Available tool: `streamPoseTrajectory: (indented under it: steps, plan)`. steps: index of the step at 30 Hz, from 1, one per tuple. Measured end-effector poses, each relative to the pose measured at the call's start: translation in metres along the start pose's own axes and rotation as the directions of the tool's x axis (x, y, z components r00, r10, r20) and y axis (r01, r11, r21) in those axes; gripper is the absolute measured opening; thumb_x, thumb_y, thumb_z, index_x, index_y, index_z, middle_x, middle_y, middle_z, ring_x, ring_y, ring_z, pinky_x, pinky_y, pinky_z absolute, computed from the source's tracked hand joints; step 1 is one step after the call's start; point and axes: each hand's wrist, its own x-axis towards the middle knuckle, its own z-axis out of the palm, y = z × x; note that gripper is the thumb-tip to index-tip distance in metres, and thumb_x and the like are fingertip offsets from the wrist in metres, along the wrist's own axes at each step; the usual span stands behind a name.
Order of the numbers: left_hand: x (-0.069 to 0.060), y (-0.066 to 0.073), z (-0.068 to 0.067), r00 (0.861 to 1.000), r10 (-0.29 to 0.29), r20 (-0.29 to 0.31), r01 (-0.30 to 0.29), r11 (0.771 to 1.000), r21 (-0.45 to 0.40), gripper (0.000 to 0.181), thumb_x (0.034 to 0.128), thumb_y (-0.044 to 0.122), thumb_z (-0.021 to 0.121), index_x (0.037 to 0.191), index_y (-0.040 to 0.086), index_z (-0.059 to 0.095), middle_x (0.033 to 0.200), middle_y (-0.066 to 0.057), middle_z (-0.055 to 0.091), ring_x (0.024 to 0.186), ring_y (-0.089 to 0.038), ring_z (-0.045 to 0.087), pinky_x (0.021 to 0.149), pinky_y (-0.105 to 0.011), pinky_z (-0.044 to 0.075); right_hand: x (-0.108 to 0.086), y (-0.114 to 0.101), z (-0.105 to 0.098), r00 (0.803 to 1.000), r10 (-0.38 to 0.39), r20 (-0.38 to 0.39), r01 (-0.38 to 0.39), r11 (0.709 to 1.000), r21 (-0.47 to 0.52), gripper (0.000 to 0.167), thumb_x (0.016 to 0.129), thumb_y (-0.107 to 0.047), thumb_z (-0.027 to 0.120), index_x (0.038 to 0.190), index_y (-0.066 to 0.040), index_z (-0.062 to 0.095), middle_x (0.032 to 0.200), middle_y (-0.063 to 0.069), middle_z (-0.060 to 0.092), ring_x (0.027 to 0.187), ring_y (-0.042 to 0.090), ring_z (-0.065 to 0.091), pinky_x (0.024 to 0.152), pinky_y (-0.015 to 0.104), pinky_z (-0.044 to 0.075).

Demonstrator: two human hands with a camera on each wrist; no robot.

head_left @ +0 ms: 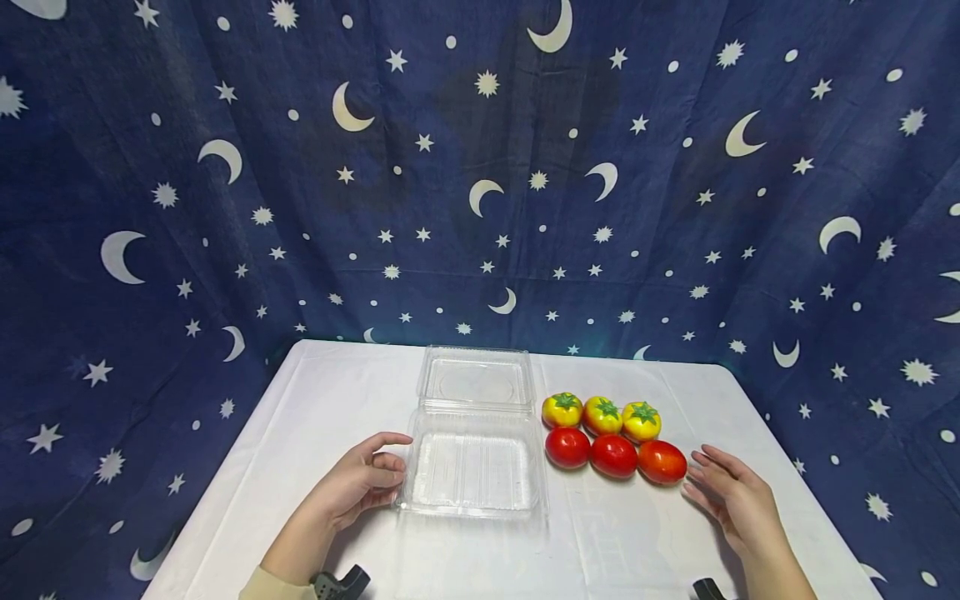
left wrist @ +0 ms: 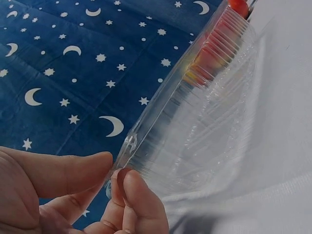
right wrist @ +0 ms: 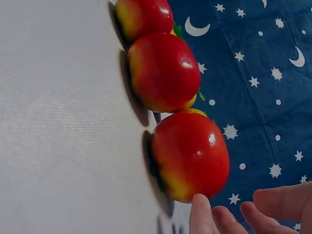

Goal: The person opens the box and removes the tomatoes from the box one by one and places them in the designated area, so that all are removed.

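Note:
A clear plastic clamshell box point(head_left: 472, 467) lies unfolded on the table, its lid point(head_left: 476, 379) laid back away from me. My left hand point(head_left: 367, 475) is at the box's left side; in the left wrist view, thumb and fingers pinch the rim near a corner. To the right of the box, glossy tomatoes form two rows. Three in the back row point(head_left: 602, 415) show yellow sides and green leafy tops; three in front point(head_left: 614, 456) turn red sides toward me. Beside the rightmost front tomato point(right wrist: 190, 156) is my right hand point(head_left: 735, 500), fingers loosely extended, fingertips close to it or touching; contact is unclear.
A white cloth covers the table point(head_left: 615, 542). Behind and around it hangs a dark blue curtain point(head_left: 480, 208) with moons and stars. The tomatoes stand close to the box's right side. Dark wrist devices point(head_left: 341, 582) show at the bottom.

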Motion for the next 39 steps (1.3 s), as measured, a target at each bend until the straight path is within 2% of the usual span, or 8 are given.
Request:
streamPoseTrajectory:
  steps: [4, 8, 11, 18, 26, 32, 36, 39]
  plan:
    - [-0.002, 0.002, -0.003, 1.000, 0.004, 0.000, -0.004, 1.000, 0.010, 0.068, 0.0928, -0.002, 0.068, 0.157, 0.004, 0.046, 0.097, 0.000, 0.068, 0.078, -0.013, 0.065, 0.070, -0.027, 0.060, -0.002, -0.003, 0.000, 0.999, -0.031, 0.004, 0.031, 0.999, 0.011, 0.056, 0.110, -0.014, 0.059, 0.161, -0.009, 0.037, 0.104, -0.028, 0.073, 0.099, -0.001, 0.075, 0.086, 0.028, 0.065]
    - [-0.003, 0.005, -0.006, 1.000, 0.019, -0.010, -0.019, 1.000, 0.022, 0.070, 0.0918, 0.000, 0.070, 0.158, 0.002, 0.045, 0.100, -0.003, 0.069, 0.080, -0.014, 0.067, 0.071, -0.029, 0.062, -0.006, -0.004, -0.002, 0.993, -0.107, 0.040, 0.104, 0.992, 0.070, 0.030, 0.109, -0.009, 0.058, 0.134, -0.026, 0.060, 0.107, -0.024, 0.075, 0.100, 0.003, 0.077, 0.083, 0.030, 0.066]
    - [-0.004, 0.006, -0.008, 1.000, 0.024, -0.017, -0.024, 1.000, 0.014, 0.071, 0.0921, 0.000, 0.070, 0.158, -0.001, 0.043, 0.103, -0.004, 0.072, 0.082, -0.015, 0.068, 0.071, -0.030, 0.062, -0.008, -0.005, -0.003, 0.986, -0.151, 0.064, 0.144, 0.983, 0.111, 0.031, 0.109, -0.007, 0.059, 0.118, -0.036, 0.066, 0.109, -0.021, 0.077, 0.100, 0.005, 0.077, 0.082, 0.030, 0.066]
    - [-0.004, 0.005, -0.013, 0.998, 0.020, -0.056, -0.019, 1.000, 0.021, 0.071, 0.0941, 0.003, 0.071, 0.158, -0.004, 0.040, 0.115, -0.010, 0.076, 0.091, -0.017, 0.074, 0.076, -0.031, 0.064, -0.012, -0.009, 0.000, 0.975, -0.199, 0.101, 0.182, 0.970, 0.159, 0.034, 0.109, -0.004, 0.057, 0.118, -0.035, 0.070, 0.112, -0.017, 0.078, 0.101, 0.007, 0.078, 0.082, 0.030, 0.066]
    - [-0.005, 0.008, -0.015, 0.990, 0.069, -0.122, -0.068, 0.998, 0.019, 0.070, 0.0966, 0.004, 0.067, 0.159, -0.004, 0.038, 0.135, -0.023, 0.069, 0.100, -0.021, 0.077, 0.082, -0.036, 0.065, -0.022, -0.023, 0.016, 0.972, -0.220, 0.082, 0.211, 0.972, 0.105, 0.031, 0.107, -0.008, 0.062, 0.121, -0.035, 0.069, 0.111, -0.018, 0.077, 0.100, 0.007, 0.077, 0.082, 0.029, 0.066]
    - [-0.007, 0.014, -0.014, 0.977, 0.139, -0.162, -0.141, 0.990, 0.000, 0.064, 0.1028, 0.008, 0.061, 0.161, 0.001, 0.036, 0.153, -0.031, 0.055, 0.112, -0.025, 0.076, 0.092, -0.039, 0.064, -0.030, -0.032, 0.036, 0.967, -0.256, 0.014, 0.256, 0.964, -0.072, 0.036, 0.106, -0.012, 0.067, 0.141, -0.018, 0.062, 0.110, -0.027, 0.073, 0.099, -0.003, 0.073, 0.080, 0.022, 0.064]
    - [-0.008, 0.017, -0.011, 0.960, 0.185, -0.210, -0.182, 0.983, 0.034, 0.061, 0.1052, 0.013, 0.061, 0.161, 0.003, 0.038, 0.158, -0.031, 0.052, 0.118, -0.026, 0.074, 0.101, -0.045, 0.062, -0.034, -0.037, 0.051, 0.951, -0.306, -0.037, 0.282, 0.911, -0.302, 0.054, 0.107, -0.019, 0.065, 0.156, -0.002, 0.050, 0.112, -0.035, 0.063, 0.100, -0.013, 0.066, 0.080, 0.017, 0.062]
    - [-0.009, 0.019, -0.008, 0.944, 0.208, -0.257, -0.191, 0.977, 0.091, 0.060, 0.1063, 0.017, 0.061, 0.161, 0.005, 0.041, 0.158, -0.029, 0.052, 0.126, -0.031, 0.070, 0.104, -0.049, 0.060, -0.038, -0.039, 0.060, 0.940, -0.340, -0.037, 0.297, 0.863, -0.408, 0.056, 0.109, -0.025, 0.063, 0.158, -0.002, 0.048, 0.132, -0.014, 0.067, 0.105, -0.015, 0.062, 0.081, 0.014, 0.061]
